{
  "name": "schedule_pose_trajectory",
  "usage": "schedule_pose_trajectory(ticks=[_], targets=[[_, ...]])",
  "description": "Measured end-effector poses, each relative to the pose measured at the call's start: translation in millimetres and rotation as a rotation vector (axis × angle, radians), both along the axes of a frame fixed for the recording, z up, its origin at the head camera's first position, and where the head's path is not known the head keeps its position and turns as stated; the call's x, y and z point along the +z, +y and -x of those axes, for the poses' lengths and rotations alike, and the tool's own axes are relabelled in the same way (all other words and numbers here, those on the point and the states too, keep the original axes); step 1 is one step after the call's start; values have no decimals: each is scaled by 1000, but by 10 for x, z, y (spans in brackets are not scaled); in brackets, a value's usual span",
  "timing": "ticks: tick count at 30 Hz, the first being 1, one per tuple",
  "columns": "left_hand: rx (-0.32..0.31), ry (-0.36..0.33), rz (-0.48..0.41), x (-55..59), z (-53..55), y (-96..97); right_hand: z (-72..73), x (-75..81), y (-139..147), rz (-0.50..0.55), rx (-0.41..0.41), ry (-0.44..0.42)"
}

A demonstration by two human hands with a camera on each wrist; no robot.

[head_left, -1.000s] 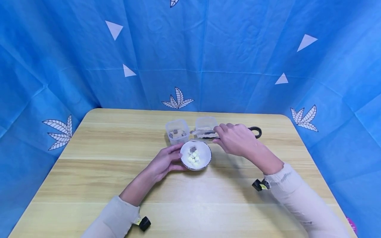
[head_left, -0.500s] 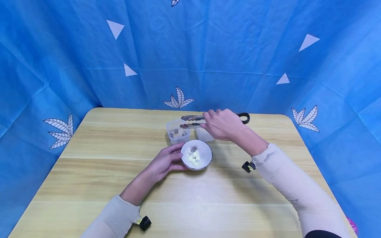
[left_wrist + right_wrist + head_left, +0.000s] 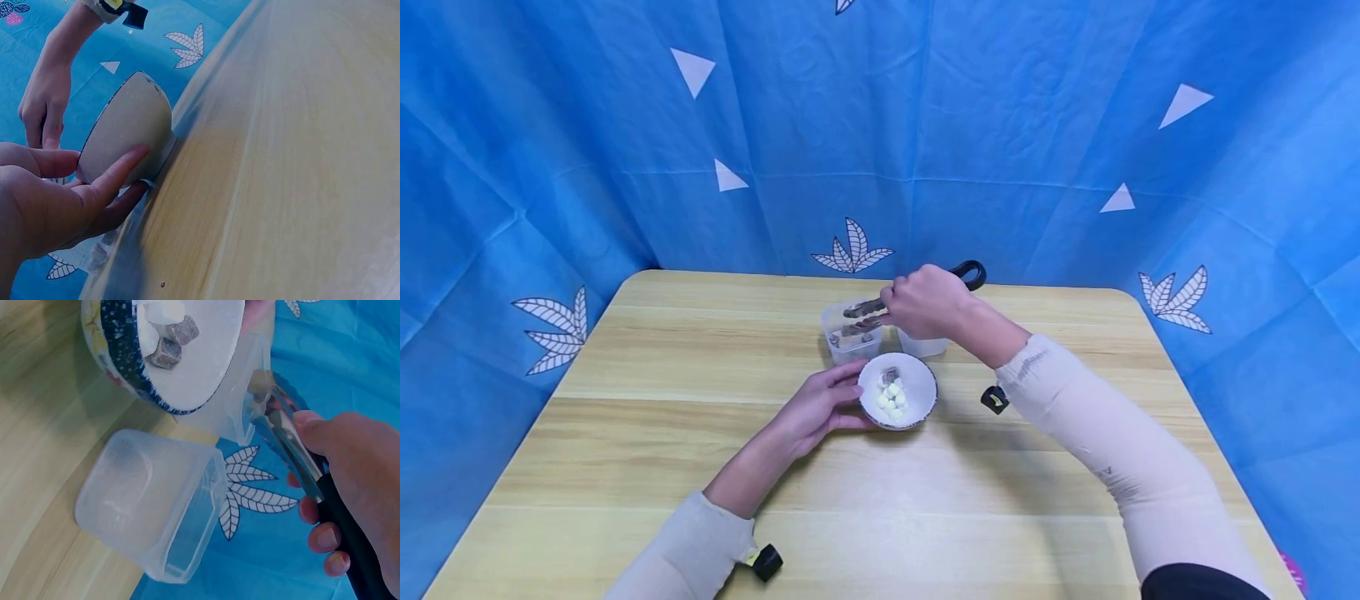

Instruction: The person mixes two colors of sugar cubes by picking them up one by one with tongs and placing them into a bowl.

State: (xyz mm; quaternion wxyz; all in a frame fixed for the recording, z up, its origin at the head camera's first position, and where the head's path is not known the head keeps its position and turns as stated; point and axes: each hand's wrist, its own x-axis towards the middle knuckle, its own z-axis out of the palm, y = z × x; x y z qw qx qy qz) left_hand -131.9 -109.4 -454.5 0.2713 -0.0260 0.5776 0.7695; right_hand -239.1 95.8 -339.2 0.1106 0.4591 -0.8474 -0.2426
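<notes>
White ceramic bowl, round, dark-speckled at the rim (image 3: 922, 385): stands upright near the middle of the counter, gripped at its side by the left hand (image 3: 822, 407), thumb at the rim, fingers about the outer wall. Contents: small white cubes (image 3: 892, 402) and two dark brown cubes (image 3: 167, 354), lying together.

Metal tongs with black handle and loop end (image 3: 867, 308): held by the right hand (image 3: 927, 302), fingers curled round them; arms apart, tips at the mouth of the left-hand tub, whether within or above cannot be told.

Clear plastic tubs, square, two, side by side behind the bowl: left-hand tub (image 3: 854, 355), with brown cubes inside; right-hand tub (image 3: 923, 347), partly hidden by the right hand.

Pale wood-grain counter (image 3: 662, 433). Blue cloth backdrop, printed with white leaves and triangles (image 3: 880, 108).
</notes>
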Motion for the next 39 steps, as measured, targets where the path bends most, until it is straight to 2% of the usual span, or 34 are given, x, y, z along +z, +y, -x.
schedule_pose_trajectory(ticks=[8, 18, 30, 39], targets=[[6, -5, -5, 7, -6, -5, 49, 10, -136, -74, -28, -84], [7, -7, 1, 11, -15, -6, 68, 18, -345, -152, -10, -130], [-3, -2, -3, 25, -23, -13, 61, -84, -461, -202, -31, -135], [-3, -3, 0, 24, -22, -12, 67, -96, -449, -205, -28, -130]])
